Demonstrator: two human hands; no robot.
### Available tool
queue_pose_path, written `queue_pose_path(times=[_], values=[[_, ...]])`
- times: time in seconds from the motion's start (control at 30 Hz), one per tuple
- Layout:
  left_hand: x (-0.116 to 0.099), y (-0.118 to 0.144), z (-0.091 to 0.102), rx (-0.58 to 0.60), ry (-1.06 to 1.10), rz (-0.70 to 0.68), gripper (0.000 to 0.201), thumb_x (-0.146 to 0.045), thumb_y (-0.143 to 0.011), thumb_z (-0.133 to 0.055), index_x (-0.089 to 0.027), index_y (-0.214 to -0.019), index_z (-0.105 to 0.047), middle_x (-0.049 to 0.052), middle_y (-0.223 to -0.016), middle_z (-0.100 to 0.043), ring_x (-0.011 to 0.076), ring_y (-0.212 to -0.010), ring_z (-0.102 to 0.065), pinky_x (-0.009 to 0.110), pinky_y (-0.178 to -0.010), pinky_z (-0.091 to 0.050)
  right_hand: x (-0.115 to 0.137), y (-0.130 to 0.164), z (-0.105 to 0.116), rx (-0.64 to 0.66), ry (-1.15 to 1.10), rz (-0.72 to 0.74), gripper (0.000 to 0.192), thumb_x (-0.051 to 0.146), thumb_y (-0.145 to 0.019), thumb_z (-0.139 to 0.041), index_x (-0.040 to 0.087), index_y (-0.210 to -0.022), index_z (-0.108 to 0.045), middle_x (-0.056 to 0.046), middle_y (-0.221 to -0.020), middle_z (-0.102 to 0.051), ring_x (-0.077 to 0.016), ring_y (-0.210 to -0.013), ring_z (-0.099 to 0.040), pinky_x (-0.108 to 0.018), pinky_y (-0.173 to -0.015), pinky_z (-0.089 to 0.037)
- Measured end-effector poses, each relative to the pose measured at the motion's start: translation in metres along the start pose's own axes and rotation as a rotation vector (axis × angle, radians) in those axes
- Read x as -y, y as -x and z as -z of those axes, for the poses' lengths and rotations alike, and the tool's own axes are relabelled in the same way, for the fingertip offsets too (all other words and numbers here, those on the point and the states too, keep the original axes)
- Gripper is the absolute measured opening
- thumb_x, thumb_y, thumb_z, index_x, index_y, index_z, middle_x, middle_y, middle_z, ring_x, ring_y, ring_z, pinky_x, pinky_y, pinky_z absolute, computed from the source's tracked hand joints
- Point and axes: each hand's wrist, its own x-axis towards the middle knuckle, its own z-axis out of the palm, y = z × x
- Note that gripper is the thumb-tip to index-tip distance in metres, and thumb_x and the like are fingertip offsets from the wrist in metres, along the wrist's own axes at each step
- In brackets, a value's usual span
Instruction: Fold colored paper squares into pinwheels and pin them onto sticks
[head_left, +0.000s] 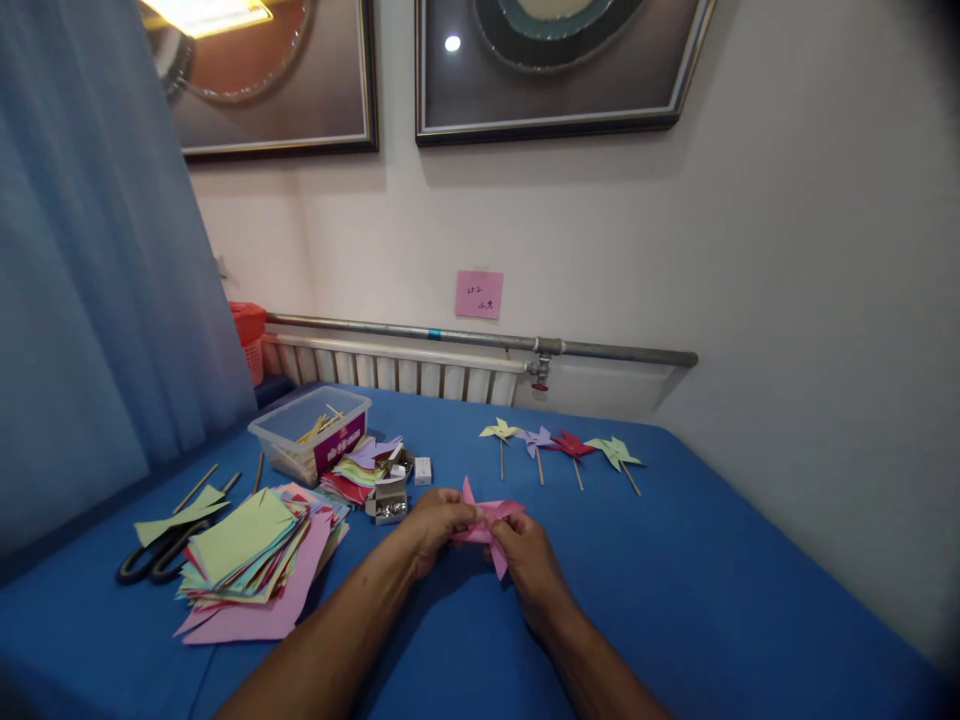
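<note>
A pink paper pinwheel (497, 567) is held between my two hands above the blue table, its folded blades pointing outward. My left hand (439, 525) pinches it from the left, thumb near the centre. From the right, my right hand (525, 560) grips it with thumb and fingers, also close to the middle. Whether a pin or stick sits at the centre is hidden by the fingers. Left of my left hand lies an open small box (389, 505) of shiny metal pins, beside a small white box (423, 470).
Finished pinwheels on sticks, such as a red one (573, 446), lie at the back right. A clear plastic tub (277, 425) holds wooden sticks. Stacked coloured paper (244, 535) covers black-handled scissors (161, 560) partly. A radiator (397, 372) and pipe run behind the blue-covered table (675, 580).
</note>
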Motion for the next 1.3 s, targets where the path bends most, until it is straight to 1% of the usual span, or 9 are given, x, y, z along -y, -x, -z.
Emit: queue_pose_path(times=[0.13, 0.27, 0.4, 0.5, 0.67, 0.83, 1.0, 1.13, 1.3], values=[[0.002, -0.002, -0.001, -0.059, -0.061, -0.024, 0.019, -0.025, -0.055, -0.073, -0.014, -0.067, -0.063, -0.002, -0.055, -0.054, 0.0087, -0.049, -0.041, 0.024, -0.05, -0.026, 0.002, 0.001, 0.0, -0.019, 0.064, 0.031, 0.023, 0.043, -0.066, -0.065, 0.021, -0.062, -0.06, 0.003, -0.052, -0.058, -0.013, -0.048, -0.047, -0.027, -0.049, -0.035], [0.004, -0.004, -0.001, -0.115, -0.109, -0.017, 0.011, -0.018, -0.056, -0.068, -0.015, -0.062, -0.06, -0.004, -0.052, -0.05, 0.0073, -0.047, -0.037, 0.024, -0.049, -0.022, 0.002, 0.002, 0.0, -0.026, 0.078, 0.046, 0.025, 0.045, -0.068, -0.064, 0.021, -0.062, -0.058, 0.004, -0.052, -0.055, -0.013, -0.049, -0.046, -0.027, -0.05, -0.035], [0.003, -0.004, -0.001, -0.135, -0.141, -0.019, 0.009, -0.016, -0.056, -0.065, -0.014, -0.065, -0.062, -0.003, -0.054, -0.052, 0.007, -0.048, -0.037, 0.024, -0.05, -0.022, 0.001, 0.003, 0.0, -0.006, 0.05, 0.048, 0.026, 0.045, -0.069, -0.066, 0.021, -0.065, -0.06, 0.004, -0.053, -0.054, -0.0131, -0.051, -0.047, -0.027, -0.051, -0.036], [0.001, -0.002, -0.002, -0.147, -0.145, -0.023, 0.01, -0.015, -0.055, -0.063, -0.014, -0.065, -0.063, -0.003, -0.054, -0.052, 0.0071, -0.049, -0.037, 0.023, -0.05, -0.023, -0.001, 0.002, 0.0, 0.009, 0.028, 0.039, 0.025, 0.044, -0.069, -0.067, 0.02, -0.067, -0.062, 0.004, -0.055, -0.057, -0.0139, -0.052, -0.05, -0.027, -0.053, -0.038], [-0.001, -0.001, -0.004, -0.147, -0.142, -0.025, 0.008, -0.016, -0.056, -0.065, -0.014, -0.064, -0.062, -0.003, -0.053, -0.051, 0.0071, -0.048, -0.037, 0.023, -0.049, -0.022, -0.008, -0.002, 0.001, 0.045, -0.07, 0.056, 0.025, 0.043, -0.068, -0.072, 0.019, -0.07, -0.064, 0.003, -0.06, -0.062, -0.0147, -0.056, -0.055, -0.027, -0.057, -0.041], [-0.004, 0.002, -0.005, -0.116, -0.126, -0.048, 0.01, -0.018, -0.057, -0.068, -0.015, -0.061, -0.059, -0.005, -0.052, -0.048, 0.0064, -0.048, -0.036, 0.023, -0.049, -0.022, -0.014, -0.005, 0.001, 0.065, -0.188, 0.025, 0.028, 0.044, -0.066, -0.078, 0.019, -0.073, -0.067, 0.002, -0.062, -0.064, -0.0153, -0.058, -0.058, -0.027, -0.059, -0.044], [-0.008, 0.006, -0.007, -0.094, -0.095, -0.05, 0.009, -0.019, -0.056, -0.068, -0.014, -0.061, -0.061, -0.004, -0.052, -0.05, 0.0067, -0.048, -0.038, 0.022, -0.049, -0.024, -0.013, -0.003, 0.002, 0.134, -0.222, 0.03, 0.032, 0.049, -0.068, -0.079, 0.02, -0.074, -0.066, 0.0, -0.062, -0.065, -0.017, -0.06, -0.06, -0.028, -0.06, -0.047], [-0.007, 0.005, -0.009, -0.101, -0.045, -0.056, 0.01, -0.017, -0.054, -0.068, -0.015, -0.06, -0.061, -0.004, -0.052, -0.052, 0.0073, -0.048, -0.04, 0.023, -0.05, -0.027, -0.014, -0.004, 0.002, 0.113, -0.2, 0.03, 0.035, 0.051, -0.065, -0.08, 0.02, -0.073, -0.067, 0.001, -0.061, -0.065, -0.0181, -0.062, -0.061, -0.028, -0.061, -0.047], [-0.004, 0.001, -0.007, -0.119, -0.034, -0.076, 0.018, -0.02, -0.055, -0.074, -0.015, -0.062, -0.059, -0.004, -0.054, -0.053, 0.0074, -0.049, -0.041, 0.023, -0.052, -0.028, -0.015, -0.007, 0.0, 0.033, -0.171, 0.032, 0.036, 0.052, -0.063, -0.081, 0.02, -0.07, -0.066, 0.001, -0.059, -0.064, -0.0177, -0.06, -0.06, -0.028, -0.059, -0.046]])
